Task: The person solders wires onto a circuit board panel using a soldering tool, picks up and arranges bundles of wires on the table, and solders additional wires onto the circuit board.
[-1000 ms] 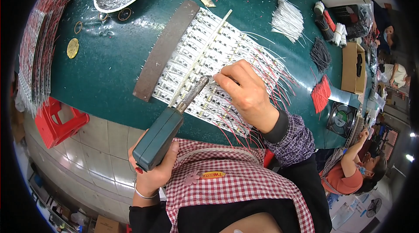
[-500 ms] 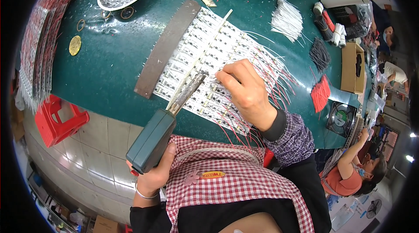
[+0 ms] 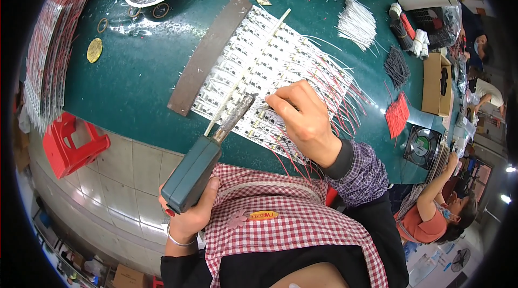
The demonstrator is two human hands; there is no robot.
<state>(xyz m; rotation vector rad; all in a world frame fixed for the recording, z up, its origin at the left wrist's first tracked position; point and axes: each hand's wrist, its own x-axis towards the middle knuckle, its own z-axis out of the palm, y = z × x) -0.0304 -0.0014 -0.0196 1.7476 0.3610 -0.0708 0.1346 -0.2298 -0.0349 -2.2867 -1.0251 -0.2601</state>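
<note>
My left hand [image 3: 200, 205] is wrapped round the dark green body of a soldering gun [image 3: 191, 172]. The gun's long, crusted metal tip reaches over a panel of white circuit boards [image 3: 229, 80] carrying rows of small black parts. Just right of that tip, my right hand [image 3: 305, 120] has thumb and forefinger pinched together over the panel. What sits in the pinch is too small to make out. Red and white wires [image 3: 345, 112] fan out from the panel's right side. Across the boards lies a thin pale stick [image 3: 264, 48], and a brown bar [image 3: 208, 58] borders their left edge.
A bowl of metal scraps [image 3: 161, 3] stands at the far left, near a yellow disc [image 3: 94, 50]. Bundles of white wires [image 3: 357, 24], black wires [image 3: 397, 68] and red wires [image 3: 397, 114] lie right, above a small fan [image 3: 422, 146]. Another person [image 3: 431, 218] works at lower right.
My right hand and the soldering gun's tip have shifted slightly toward me over the panel. The whole view has also moved a little. Both hands keep their grips.
</note>
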